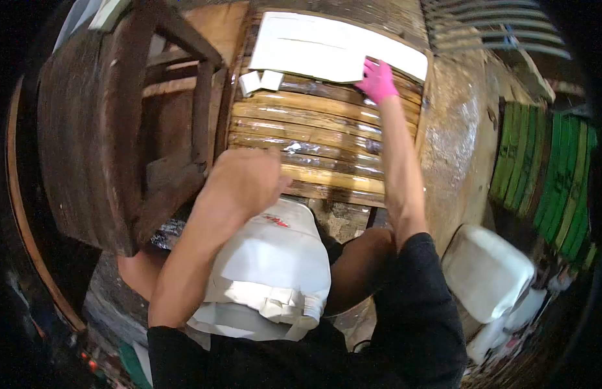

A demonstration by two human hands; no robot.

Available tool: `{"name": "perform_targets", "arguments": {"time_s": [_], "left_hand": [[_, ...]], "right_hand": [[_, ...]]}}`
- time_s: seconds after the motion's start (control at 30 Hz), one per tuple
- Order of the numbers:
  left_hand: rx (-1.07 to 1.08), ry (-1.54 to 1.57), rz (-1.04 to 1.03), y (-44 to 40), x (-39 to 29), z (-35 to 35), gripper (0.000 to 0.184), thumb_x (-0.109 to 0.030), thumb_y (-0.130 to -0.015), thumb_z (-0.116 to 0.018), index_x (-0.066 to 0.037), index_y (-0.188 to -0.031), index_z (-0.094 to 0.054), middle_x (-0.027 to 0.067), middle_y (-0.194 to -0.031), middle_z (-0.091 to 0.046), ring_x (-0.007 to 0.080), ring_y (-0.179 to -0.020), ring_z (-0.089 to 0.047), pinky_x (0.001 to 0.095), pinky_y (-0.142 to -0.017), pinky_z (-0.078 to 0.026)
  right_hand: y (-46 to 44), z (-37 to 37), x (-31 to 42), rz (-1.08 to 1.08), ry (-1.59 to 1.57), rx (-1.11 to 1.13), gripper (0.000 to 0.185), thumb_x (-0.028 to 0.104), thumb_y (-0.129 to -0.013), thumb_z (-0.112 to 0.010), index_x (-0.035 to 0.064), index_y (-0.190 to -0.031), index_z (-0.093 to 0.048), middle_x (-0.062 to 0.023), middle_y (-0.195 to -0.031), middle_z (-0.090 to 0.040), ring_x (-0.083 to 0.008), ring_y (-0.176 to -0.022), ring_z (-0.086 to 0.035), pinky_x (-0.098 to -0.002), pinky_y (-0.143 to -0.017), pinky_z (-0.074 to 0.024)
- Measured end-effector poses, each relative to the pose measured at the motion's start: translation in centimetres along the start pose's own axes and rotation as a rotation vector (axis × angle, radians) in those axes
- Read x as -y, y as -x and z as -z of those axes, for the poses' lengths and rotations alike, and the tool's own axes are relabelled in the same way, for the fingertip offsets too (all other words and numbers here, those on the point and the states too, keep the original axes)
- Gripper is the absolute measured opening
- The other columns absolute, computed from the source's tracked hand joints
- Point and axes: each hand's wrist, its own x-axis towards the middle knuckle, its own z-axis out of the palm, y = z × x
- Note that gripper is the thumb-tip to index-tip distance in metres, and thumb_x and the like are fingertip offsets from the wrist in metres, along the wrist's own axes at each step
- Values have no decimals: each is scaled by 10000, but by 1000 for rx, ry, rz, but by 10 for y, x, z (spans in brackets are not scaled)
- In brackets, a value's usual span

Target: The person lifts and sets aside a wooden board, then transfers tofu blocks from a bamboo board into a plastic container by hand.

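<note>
A white slab that looks like tofu (307,55), with thin cut lines across it, lies at the far end of a wet wooden slatted board (301,117). My right hand (379,82), in a pink glove, reaches to the slab's near right edge with its fingers apart. Two small white squares (271,80) sit by the slab's near left corner. Bare and curled, my left hand (246,181) is over the board's near left edge; its fingertips are mostly hidden. Below it, between my legs, stands a cut-open white plastic jug (281,240) with several white pieces (265,299) at its near end.
A dark wooden stool (119,129) lies tipped close on the left of the board. To the right are green slatted panels (541,168) and a white plastic container (487,272). Metal bars (489,26) run along the top right.
</note>
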Motion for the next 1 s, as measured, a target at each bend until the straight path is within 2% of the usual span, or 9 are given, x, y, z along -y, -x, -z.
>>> {"name": "perform_targets", "arguments": {"time_s": [0.13, 0.17, 0.37, 0.47, 0.5, 0.57, 0.67, 0.83, 1.0], "left_hand": [[-11, -7, -12, 0, 3, -1, 309, -282, -860, -618, 25, -888, -599, 208, -748, -649, 380, -740, -649, 466, -718, -511], [9, -47, -2, -3, 2, 2, 308, -280, -859, -619, 26, -885, -604, 211, -751, -651, 381, -739, -651, 467, -719, -512], [70, -27, 53, -6, 7, 4, 305, -284, -850, -594, 13, -834, -663, 217, -815, -671, 381, -788, -660, 469, -755, -523], [29, -8, 65, -11, 10, -5, 275, -258, -821, -605, 4, -826, -690, 205, -861, -679, 373, -817, -663, 459, -769, -527], [57, -46, 49, -9, 8, 0, 274, -266, -820, -611, -9, -855, -699, 206, -882, -679, 369, -835, -664, 452, -773, -528], [71, -107, 0, -9, 8, 5, 289, -295, -819, -622, -31, -896, -712, 205, -919, -679, 359, -862, -665, 440, -780, -530], [76, -104, -73, -15, 17, 0, 371, -376, -829, -628, -36, -953, -707, 190, -947, -686, 351, -841, -667, 427, -781, -529], [132, -92, -119, -12, 13, 14, 394, -382, -853, -600, -28, -996, -698, 191, -962, -687, 347, -844, -666, 430, -782, -524], [132, -67, -116, -8, 8, 27, 380, -358, -862, -582, -24, -1001, -696, 191, -980, -685, 344, -865, -661, 431, -784, -518]], "right_hand": [[7, -16, 14, -330, -357, 315, 549, 394, -976, -232, 99, -1428, -334, -188, -1486, -320, -429, -1335, -319, -738, -1023, -222], [12, -30, 6, -313, -452, 325, 593, 423, -959, -212, 118, -1462, -282, -175, -1518, -254, -470, -1357, -249, -817, -982, -133], [48, -49, -16, -41, -535, 340, 670, 493, -902, -202, 96, -1421, -349, -181, -1483, -318, -449, -1330, -314, -748, -1001, -237], [71, -9, -2, 209, -99, -75, 624, 492, -941, -265, 49, -1346, -439, -141, -1333, -514, -345, -1190, -520, -508, -1010, -424], [57, 36, 2, 326, 0, 20, 605, 484, -948, -296, 48, -1339, -444, -151, -1306, -527, -350, -1173, -531, -500, -993, -443], [178, -26, 25, 269, 30, -141, 642, 448, -917, -328, -5, -1367, -395, -190, -1364, -474, -364, -1222, -496, -508, -1049, -391], [284, -38, 29, 74, -163, 155, 748, 458, -887, -343, -46, -1435, -275, -260, -1482, -283, -455, -1356, -294, -701, -1050, -231], [403, -77, -21, -228, -218, 527, 705, 450, -878, -392, -45, -1376, -326, -240, -1391, -332, -401, -1280, -341, -634, -971, -272], [446, -132, -68, -439, 217, 675, 664, 441, -869, -442, -45, -1317, -377, -220, -1299, -382, -348, -1204, -388, -568, -892, -313]]}}
